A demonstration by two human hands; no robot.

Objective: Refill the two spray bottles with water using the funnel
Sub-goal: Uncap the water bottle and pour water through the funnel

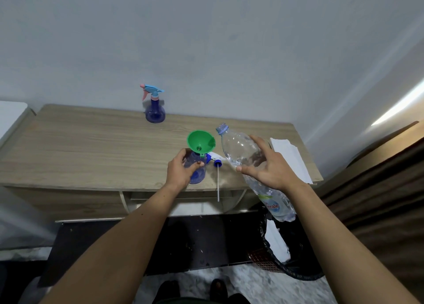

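Note:
My left hand (181, 169) grips an open blue spray bottle (197, 174) standing near the front edge of the wooden table (91, 147). A green funnel (200, 142) sits in its neck. My right hand (267, 166) holds a large clear water bottle (238, 147), uncapped and tilted, its mouth up and just right of the funnel. The removed spray head (215, 160) with its long tube lies on the table between the two bottles. A second blue spray bottle (155, 111) with a blue and pink trigger stands upright at the back by the wall.
White paper (291, 157) lies at the table's right end. A bin lined with a black bag (282, 253) stands on the floor below the right side. A brown curtain (378, 200) hangs on the right. The wall rises right behind the table.

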